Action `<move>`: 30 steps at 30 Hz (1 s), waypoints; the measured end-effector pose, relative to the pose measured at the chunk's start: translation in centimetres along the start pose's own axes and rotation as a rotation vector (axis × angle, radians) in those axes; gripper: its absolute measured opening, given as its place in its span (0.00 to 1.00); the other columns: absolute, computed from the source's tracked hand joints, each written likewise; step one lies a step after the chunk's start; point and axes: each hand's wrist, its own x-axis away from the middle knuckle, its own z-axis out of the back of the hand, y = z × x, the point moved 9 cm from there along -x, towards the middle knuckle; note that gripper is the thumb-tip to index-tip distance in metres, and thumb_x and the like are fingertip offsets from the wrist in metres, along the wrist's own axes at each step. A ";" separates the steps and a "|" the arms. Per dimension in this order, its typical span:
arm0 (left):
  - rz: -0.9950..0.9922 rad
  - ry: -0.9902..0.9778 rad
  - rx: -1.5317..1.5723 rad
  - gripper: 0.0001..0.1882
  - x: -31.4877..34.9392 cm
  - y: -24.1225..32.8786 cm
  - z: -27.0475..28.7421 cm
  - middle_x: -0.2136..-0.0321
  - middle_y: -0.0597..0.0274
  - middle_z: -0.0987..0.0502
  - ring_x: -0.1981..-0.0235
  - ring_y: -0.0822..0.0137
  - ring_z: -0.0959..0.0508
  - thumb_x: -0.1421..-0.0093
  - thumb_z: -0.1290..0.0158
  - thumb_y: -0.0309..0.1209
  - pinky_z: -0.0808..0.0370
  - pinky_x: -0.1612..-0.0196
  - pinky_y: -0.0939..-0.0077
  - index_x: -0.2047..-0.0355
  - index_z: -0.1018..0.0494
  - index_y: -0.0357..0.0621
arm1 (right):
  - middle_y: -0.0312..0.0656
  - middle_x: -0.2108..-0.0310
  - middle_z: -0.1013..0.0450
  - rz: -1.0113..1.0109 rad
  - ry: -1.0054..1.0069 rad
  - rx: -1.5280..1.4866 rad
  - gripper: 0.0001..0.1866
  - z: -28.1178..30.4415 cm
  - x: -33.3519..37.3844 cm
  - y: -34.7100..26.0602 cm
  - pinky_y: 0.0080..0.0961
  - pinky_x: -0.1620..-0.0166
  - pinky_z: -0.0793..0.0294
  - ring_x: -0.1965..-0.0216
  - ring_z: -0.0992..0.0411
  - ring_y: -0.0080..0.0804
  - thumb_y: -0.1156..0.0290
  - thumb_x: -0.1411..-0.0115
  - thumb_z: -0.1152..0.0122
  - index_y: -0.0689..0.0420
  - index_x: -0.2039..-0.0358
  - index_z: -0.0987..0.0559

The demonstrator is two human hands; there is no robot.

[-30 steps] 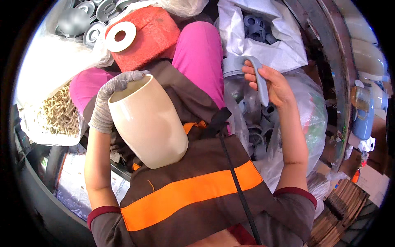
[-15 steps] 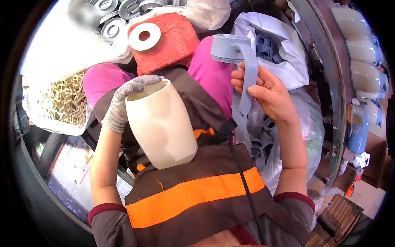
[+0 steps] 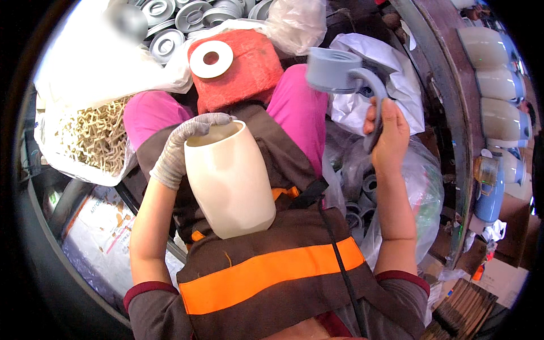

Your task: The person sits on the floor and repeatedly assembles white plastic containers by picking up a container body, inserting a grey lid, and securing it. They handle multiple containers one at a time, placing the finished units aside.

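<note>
While handle (image 3: 377, 90) in R hand (image 3: 391, 136) (bare), gry collar (image 3: 331, 73) up-left.

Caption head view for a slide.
Gloved left hand holds a cream jar; bare right hand grips a grey handled ring.

Over here, hard white light is flooding in from the upper left, bleaching the plastic sack (image 3: 107, 68) until its folds are vanishing. A glossy highlight is gleaming on the cream vessel (image 3: 229, 181). The grey handled collar (image 3: 334, 71) is looking slightly soft, a round patch (image 3: 126, 22) is smearing, and the dark rail (image 3: 462, 107) is bowing near the blackened rim.
</note>
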 end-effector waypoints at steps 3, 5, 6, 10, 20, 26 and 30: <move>-0.047 -0.007 -0.014 0.25 -0.1 0.1 -0.2 0.50 0.49 0.29 0.51 0.58 0.27 0.46 0.54 0.37 0.31 0.45 0.66 0.52 0.31 0.32 | 0.36 0.76 0.30 0.046 0.226 0.001 0.18 5.1 -1.5 0.4 0.17 0.75 0.37 0.79 0.35 0.19 0.60 0.36 0.50 0.65 0.63 0.26; -0.052 0.074 -0.054 0.25 -0.5 0.1 -0.3 0.53 0.47 0.27 0.53 0.57 0.26 0.49 0.52 0.34 0.29 0.47 0.65 0.52 0.31 0.31 | 0.42 0.65 0.26 0.075 0.277 -0.035 0.16 10.1 -4.8 2.1 0.20 0.64 0.30 0.68 0.28 0.25 0.65 0.37 0.48 0.67 0.58 0.26; -0.033 0.039 -0.021 0.26 -1.0 -0.2 -0.7 0.53 0.47 0.27 0.53 0.57 0.26 0.48 0.52 0.36 0.30 0.47 0.65 0.52 0.31 0.31 | 0.49 0.52 0.30 0.161 0.293 0.079 0.22 14.4 -7.1 3.8 0.25 0.52 0.31 0.54 0.30 0.31 0.67 0.38 0.46 0.69 0.49 0.31; -0.087 0.096 -0.128 0.27 -0.8 -0.6 0.9 0.50 0.47 0.29 0.49 0.57 0.29 0.46 0.52 0.38 0.33 0.44 0.66 0.50 0.33 0.31 | 0.45 0.48 0.32 0.142 0.321 0.206 0.27 14.6 -3.8 3.6 0.34 0.45 0.34 0.48 0.33 0.34 0.65 0.41 0.41 0.67 0.45 0.34; -0.008 -0.035 -0.266 0.29 -2.6 -1.1 1.3 0.45 0.48 0.33 0.46 0.58 0.31 0.39 0.55 0.41 0.35 0.43 0.70 0.45 0.38 0.28 | 0.49 0.66 0.24 -0.810 -0.532 1.637 0.19 25.1 18.0 24.3 0.39 0.56 0.28 0.57 0.26 0.45 0.63 0.50 0.41 0.60 0.60 0.22; -0.054 -0.114 -0.210 0.29 -2.7 -1.1 0.2 0.47 0.47 0.31 0.47 0.58 0.30 0.39 0.54 0.42 0.34 0.44 0.69 0.46 0.37 0.29 | 0.43 0.68 0.23 -0.407 -0.857 2.007 0.14 22.5 19.0 31.1 0.36 0.60 0.28 0.61 0.26 0.40 0.68 0.53 0.40 0.51 0.63 0.20; 0.037 -0.056 -0.123 0.27 -2.4 -0.9 -0.8 0.50 0.47 0.30 0.51 0.57 0.27 0.42 0.53 0.38 0.31 0.46 0.67 0.47 0.36 0.31 | 0.46 0.65 0.24 -0.430 -0.782 1.861 0.16 23.5 18.0 30.6 0.43 0.58 0.28 0.60 0.26 0.46 0.69 0.49 0.44 0.53 0.58 0.23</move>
